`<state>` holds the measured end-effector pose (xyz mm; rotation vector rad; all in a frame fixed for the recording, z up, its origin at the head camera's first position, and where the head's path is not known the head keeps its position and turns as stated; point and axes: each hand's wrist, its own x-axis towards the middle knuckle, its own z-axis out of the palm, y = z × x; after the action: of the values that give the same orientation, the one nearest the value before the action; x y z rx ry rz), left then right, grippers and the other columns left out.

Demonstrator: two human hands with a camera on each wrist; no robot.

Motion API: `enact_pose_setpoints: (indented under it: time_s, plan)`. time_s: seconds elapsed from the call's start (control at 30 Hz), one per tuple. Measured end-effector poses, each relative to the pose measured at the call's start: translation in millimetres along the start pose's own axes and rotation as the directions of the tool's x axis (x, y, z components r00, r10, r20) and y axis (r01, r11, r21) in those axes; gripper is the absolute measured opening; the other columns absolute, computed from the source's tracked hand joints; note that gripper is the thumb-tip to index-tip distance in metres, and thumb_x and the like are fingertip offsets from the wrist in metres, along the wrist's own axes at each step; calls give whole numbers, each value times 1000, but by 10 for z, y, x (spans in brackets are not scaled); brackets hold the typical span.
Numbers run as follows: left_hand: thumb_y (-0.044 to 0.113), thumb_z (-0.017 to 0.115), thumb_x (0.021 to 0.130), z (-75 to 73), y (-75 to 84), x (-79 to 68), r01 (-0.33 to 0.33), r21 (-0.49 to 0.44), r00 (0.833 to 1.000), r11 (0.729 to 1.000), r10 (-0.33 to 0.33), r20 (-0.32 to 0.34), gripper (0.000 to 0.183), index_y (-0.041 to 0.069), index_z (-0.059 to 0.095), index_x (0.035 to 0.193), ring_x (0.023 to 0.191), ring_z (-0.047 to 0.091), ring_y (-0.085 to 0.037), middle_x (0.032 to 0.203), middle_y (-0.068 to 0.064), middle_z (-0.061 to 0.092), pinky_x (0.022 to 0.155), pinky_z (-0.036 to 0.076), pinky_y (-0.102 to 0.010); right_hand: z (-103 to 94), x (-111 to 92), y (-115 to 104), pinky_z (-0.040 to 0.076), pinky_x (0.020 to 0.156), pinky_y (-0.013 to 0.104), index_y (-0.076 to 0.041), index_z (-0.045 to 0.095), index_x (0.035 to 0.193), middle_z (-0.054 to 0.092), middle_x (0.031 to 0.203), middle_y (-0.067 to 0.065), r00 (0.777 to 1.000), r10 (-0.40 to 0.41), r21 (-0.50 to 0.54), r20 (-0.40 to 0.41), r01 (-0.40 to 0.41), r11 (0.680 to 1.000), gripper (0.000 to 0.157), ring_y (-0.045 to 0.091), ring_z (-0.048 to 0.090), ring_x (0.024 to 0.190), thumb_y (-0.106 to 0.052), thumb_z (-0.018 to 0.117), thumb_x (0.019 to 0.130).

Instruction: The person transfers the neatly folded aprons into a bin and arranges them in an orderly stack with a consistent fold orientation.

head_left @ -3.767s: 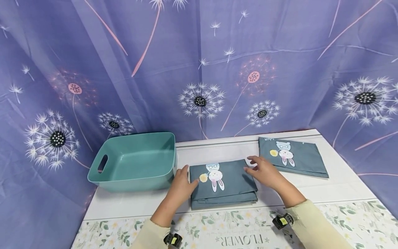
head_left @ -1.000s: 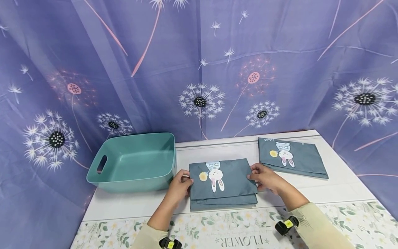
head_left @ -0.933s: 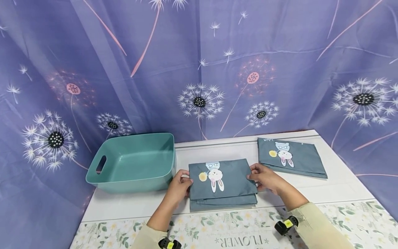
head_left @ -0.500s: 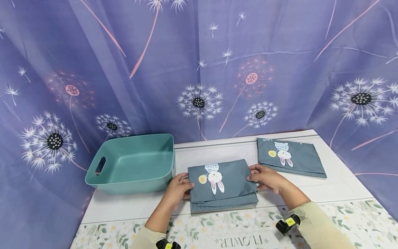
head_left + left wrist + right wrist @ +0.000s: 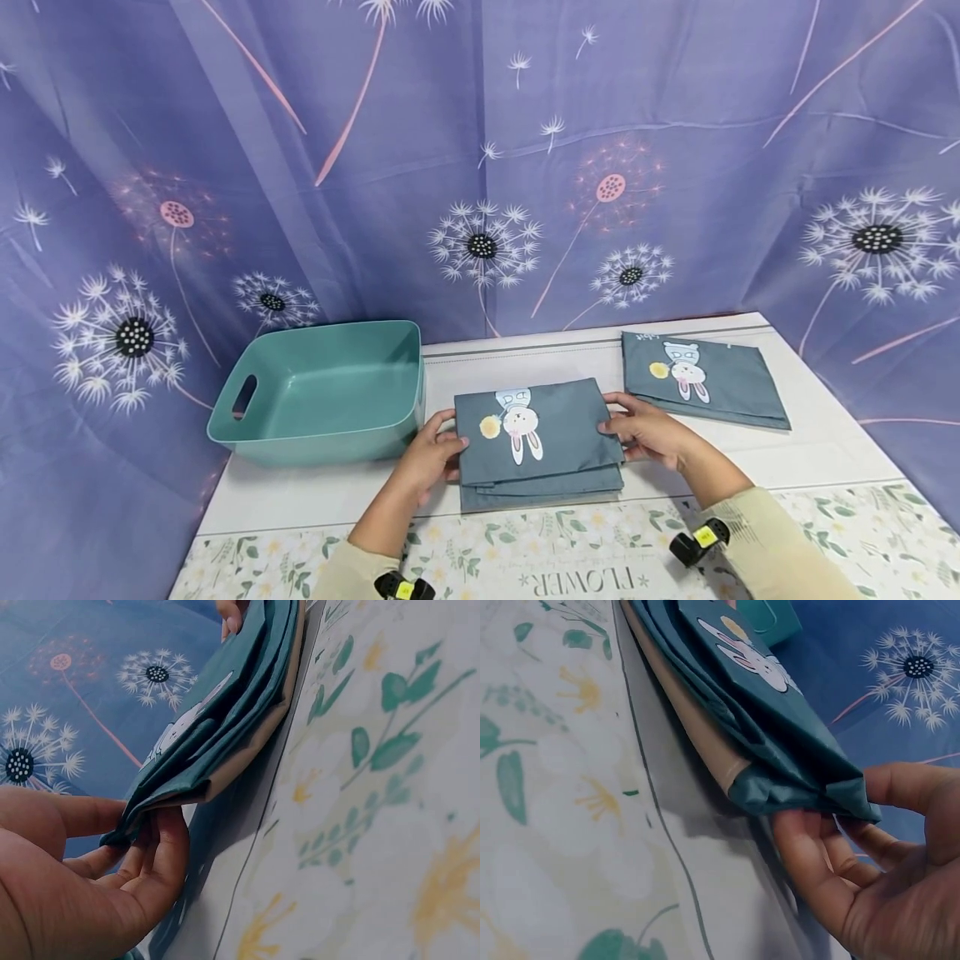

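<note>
A folded dark teal cloth (image 5: 558,433) with a printed white bunny lies across the middle, between my two hands. My left hand (image 5: 429,457) pinches its left end, thumb on top and fingers curled beneath. At the opposite end, my right hand (image 5: 648,429) grips it the same way. In the left wrist view the cloth (image 5: 217,712) shows several stacked layers and a tan underside, raised above the table at that end. The right wrist view shows a shadowed gap under the cloth (image 5: 780,742) as well. A second folded bunny-print cloth (image 5: 731,379) lies flat at the back right, untouched.
A green plastic bin (image 5: 337,392) with a handle slot stands left of my left hand. Under everything is a white table covering (image 5: 540,362) with a floral front strip (image 5: 600,542). A purple dandelion-print curtain (image 5: 420,167) hangs close behind and along both sides.
Earlier my hands hovered open beside the cloth; then both took hold of its ends. Over the last half second the cloth has risen slightly in their grip. Bin and second cloth stay put.
</note>
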<state>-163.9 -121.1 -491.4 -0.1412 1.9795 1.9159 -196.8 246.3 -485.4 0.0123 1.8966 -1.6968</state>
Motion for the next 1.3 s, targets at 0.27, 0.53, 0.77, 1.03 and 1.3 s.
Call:
enact_pose_setpoints:
  time_s: [0.27,0.53,0.77,1.03,1.3]
  plan:
    - [12,55,101,-32,-10,14,27,4,999,1000,-27,19,58,17,34,155,82,65,-15,110,-11,69,65,57,-30,-12,-10,6,56,63,30,-8,24,155,51,90,-1,998,-42,60,38,40,997,67,10,59,78,-12,60,99]
    - [8,57,98,-47,-5,40,20,-20,999,1000,-19,27,63,16,33,155,84,66,-16,118,-14,67,65,59,-31,-16,-19,-5,50,58,24,-7,23,155,45,86,-3,997,-70,67,39,68,995,67,8,46,69,-11,60,99]
    - [8,59,97,-45,2,37,16,-26,1000,1000,-16,21,65,15,33,156,86,67,-16,127,-18,65,67,60,-32,-10,-36,-15,38,55,24,-7,22,155,37,77,-6,997,-78,46,19,77,996,69,9,31,62,-11,61,98]
    - [11,61,96,-25,20,17,21,-34,1000,999,-21,1,70,16,30,158,86,67,-14,137,-21,61,66,59,-30,-24,-51,-23,40,56,26,-7,21,156,37,80,-5,997,-76,23,4,76,997,70,10,31,64,-13,60,98]
    - [10,62,95,6,62,-12,21,-38,1000,999,-21,-4,69,16,32,158,84,66,-14,133,-20,63,64,58,-30,-42,-67,-20,41,55,27,-8,19,157,36,80,-4,996,-85,-1,3,85,996,70,10,30,64,-15,59,99]
